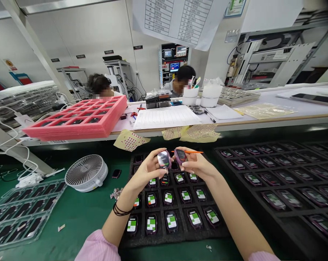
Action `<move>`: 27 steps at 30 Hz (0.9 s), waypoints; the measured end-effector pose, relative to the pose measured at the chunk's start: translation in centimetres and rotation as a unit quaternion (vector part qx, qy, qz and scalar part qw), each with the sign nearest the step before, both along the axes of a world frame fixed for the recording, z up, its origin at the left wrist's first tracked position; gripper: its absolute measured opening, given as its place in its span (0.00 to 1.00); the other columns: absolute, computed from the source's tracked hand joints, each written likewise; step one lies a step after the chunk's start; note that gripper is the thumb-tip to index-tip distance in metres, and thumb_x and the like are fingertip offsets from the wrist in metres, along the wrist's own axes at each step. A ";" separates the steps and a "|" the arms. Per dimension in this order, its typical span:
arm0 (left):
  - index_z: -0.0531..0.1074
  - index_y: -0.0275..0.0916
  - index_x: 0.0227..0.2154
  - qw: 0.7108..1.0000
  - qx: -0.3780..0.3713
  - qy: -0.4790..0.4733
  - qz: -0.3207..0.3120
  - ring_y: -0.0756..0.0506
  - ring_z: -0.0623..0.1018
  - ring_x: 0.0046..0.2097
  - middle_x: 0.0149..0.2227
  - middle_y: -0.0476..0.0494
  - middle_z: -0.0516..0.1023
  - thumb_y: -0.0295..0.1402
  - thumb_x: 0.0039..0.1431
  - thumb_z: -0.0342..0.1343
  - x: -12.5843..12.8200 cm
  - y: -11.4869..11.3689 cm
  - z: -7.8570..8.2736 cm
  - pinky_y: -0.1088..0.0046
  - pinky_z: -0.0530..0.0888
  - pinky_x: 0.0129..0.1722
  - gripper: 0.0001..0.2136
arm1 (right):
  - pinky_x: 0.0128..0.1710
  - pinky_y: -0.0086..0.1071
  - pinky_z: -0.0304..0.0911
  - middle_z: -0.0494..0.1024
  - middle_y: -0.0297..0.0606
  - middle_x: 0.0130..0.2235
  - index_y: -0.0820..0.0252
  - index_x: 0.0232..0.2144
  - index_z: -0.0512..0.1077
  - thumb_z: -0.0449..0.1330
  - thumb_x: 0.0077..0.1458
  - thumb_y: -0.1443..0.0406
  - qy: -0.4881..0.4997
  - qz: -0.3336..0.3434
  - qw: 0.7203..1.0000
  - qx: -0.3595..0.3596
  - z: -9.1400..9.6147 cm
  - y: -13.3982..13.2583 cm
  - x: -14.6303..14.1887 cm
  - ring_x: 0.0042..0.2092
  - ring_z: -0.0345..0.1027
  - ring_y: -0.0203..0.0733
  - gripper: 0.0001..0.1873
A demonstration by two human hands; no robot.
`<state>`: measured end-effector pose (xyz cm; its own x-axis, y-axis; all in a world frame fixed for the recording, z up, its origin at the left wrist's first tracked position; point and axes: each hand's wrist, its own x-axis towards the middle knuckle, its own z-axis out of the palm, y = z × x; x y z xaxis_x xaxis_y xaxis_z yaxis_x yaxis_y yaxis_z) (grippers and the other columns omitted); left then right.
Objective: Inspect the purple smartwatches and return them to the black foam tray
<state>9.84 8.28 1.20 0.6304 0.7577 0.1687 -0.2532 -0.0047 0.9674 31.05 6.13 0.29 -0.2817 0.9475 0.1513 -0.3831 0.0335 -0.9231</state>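
Observation:
My left hand (149, 169) pinches a small purple watch body (164, 160) with a shiny film on its face. My right hand (196, 165) grips a second purple watch body (180, 156) together with a thin orange stick (192, 152) that points right. Both hands hover close together over the far end of a black foam tray (177, 237), whose pockets hold several watch bodies with green-and-white labels (171, 221).
A second black tray (289, 217) of watch bodies lies at the right. A clear plastic tray (19, 214) and a white round fan (85, 173) sit on the green mat at the left. A pink foam tray (79, 121) rests on the raised shelf; two people sit beyond it.

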 end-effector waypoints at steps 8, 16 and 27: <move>0.63 0.42 0.56 0.998 0.039 0.019 0.037 0.46 0.75 0.40 0.45 0.39 0.75 0.33 0.50 0.65 0.0 -0.3 -0.1 0.74 0.70 0.35 0.30 | 0.12 0.21 0.50 0.75 0.40 0.40 0.54 0.48 0.67 0.69 0.42 0.67 -0.021 -0.023 0.999 0.019 -0.3 -0.2 -0.3 0.24 0.68 0.33 0.29; 0.61 0.40 0.54 0.976 0.137 0.113 0.129 0.44 0.75 0.46 0.49 0.39 0.73 0.37 0.56 0.60 0.6 0.2 -0.8 0.72 0.71 0.39 0.25 | 0.15 0.23 0.58 0.71 0.45 0.48 0.55 0.51 0.62 0.66 0.50 0.62 -0.092 -0.041 0.993 0.058 -0.8 0.2 -0.6 0.31 0.74 0.38 0.27; 0.61 0.40 0.53 0.970 0.137 0.121 0.159 0.44 0.75 0.47 0.46 0.39 0.74 0.36 0.54 0.62 0.6 0.5 -1.0 0.73 0.72 0.38 0.25 | 0.17 0.25 0.59 0.69 0.46 0.49 0.54 0.53 0.60 0.61 0.56 0.62 -0.103 -0.030 0.991 0.079 -0.8 0.1 -0.5 0.33 0.75 0.40 0.24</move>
